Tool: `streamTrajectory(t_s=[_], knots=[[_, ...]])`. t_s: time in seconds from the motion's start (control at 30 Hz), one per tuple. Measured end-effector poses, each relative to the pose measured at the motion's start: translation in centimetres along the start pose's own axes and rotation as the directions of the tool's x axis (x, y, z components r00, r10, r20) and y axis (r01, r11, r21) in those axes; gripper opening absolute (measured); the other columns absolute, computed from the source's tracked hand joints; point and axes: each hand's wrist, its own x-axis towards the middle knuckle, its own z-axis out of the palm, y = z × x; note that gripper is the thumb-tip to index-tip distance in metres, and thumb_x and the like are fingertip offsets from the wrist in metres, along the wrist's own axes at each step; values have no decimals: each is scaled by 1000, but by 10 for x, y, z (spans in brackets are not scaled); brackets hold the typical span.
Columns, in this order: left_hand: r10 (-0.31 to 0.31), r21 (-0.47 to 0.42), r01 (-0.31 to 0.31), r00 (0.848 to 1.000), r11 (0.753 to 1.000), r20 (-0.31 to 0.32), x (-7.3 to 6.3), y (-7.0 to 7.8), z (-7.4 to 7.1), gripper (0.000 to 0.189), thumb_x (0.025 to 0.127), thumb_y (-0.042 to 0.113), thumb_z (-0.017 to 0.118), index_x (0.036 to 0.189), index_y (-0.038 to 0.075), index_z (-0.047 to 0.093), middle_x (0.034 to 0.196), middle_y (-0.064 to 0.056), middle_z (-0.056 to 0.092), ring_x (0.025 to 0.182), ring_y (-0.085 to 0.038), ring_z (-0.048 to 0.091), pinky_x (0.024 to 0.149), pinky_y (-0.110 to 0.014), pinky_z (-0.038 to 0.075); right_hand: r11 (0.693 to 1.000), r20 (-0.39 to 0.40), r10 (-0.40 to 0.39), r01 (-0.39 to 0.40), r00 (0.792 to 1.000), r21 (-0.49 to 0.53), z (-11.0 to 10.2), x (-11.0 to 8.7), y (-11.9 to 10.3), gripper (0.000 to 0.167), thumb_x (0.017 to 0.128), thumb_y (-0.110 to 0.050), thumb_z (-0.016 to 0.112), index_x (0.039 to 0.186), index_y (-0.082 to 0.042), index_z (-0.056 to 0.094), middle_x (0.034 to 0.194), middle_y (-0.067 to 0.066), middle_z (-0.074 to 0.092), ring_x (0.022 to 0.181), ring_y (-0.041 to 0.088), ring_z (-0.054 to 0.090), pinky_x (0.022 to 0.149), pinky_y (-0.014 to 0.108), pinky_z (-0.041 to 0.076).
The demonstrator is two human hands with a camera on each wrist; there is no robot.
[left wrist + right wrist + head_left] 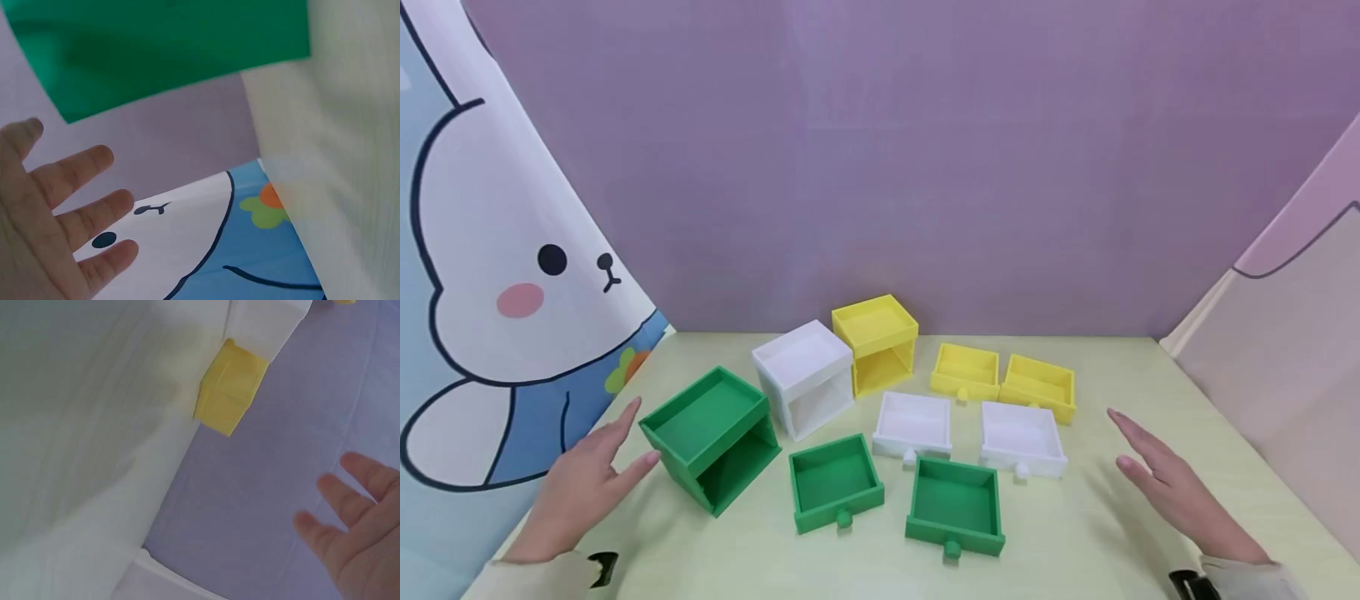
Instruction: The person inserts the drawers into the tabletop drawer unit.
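Observation:
My left hand (582, 483) hovers with spread, straight fingers just left of a green cabinet shell (711, 425), whose front is hollow. On the far right, my right hand (1180, 492) is held apart from everything, fingers extended. Behind the green shell stand a white shell (805, 367) and a yellow shell (880, 329), both hollow in front. Two green drawers (837, 479) (957, 500) with round knobs lie nearest the front. Beyond them are two white drawers (913, 421) (1021, 433) and two yellow drawers (966, 367) (1039, 383). The drawers hold nothing.
The pale wooden table (1097, 550) ends at a purple backdrop (962, 167). A cartoon-printed cloth (512, 217) hangs at the left, and a pink and pale cloth (1307, 308) at the right. Dark wristbands (1193, 583) sit at both sleeves.

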Motion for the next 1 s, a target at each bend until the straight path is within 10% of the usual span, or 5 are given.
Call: streamTrajectory(t_s=[0.17,0.37,0.57,0.77,1.0], knots=[[-42,-63,40,999,997,-19,-4,6,0,78,96,42,55,149,-4,22,129,-37,46,64,-21,56,52,-38,42,987,12,71,-71,997,146,8,5,-12,63,95,2,51,152,-10,27,132,-32,41,115,-16,40,84,9,37],[-62,-96,62,998,993,7,-3,8,3,75,98,41,52,148,-5,22,123,-37,51,60,-15,49,50,-33,37,905,62,181,-191,982,380,23,20,-30,63,91,4,59,146,-17,38,110,-27,59,94,-5,59,75,13,47],[-72,-72,77,996,994,60,0,7,1,78,97,46,51,147,-8,23,76,-10,54,62,-17,49,50,-32,36,750,234,263,-351,936,561,43,34,-50,45,93,-2,59,132,-23,54,98,-13,69,83,5,64,70,21,50],[-117,-47,123,986,991,116,2,10,2,83,97,52,46,148,-8,19,77,-8,56,62,-18,50,47,-32,35,588,425,212,-462,880,664,62,48,-72,32,96,-10,57,126,0,57,92,-5,70,76,10,64,66,26,52],[-158,-67,165,983,984,94,-7,23,9,85,98,53,42,150,-5,9,61,-2,43,47,-17,38,41,-30,27,342,553,133,-562,823,753,88,61,-101,13,96,-14,58,107,-13,65,84,-3,68,70,5,62,63,20,51]])
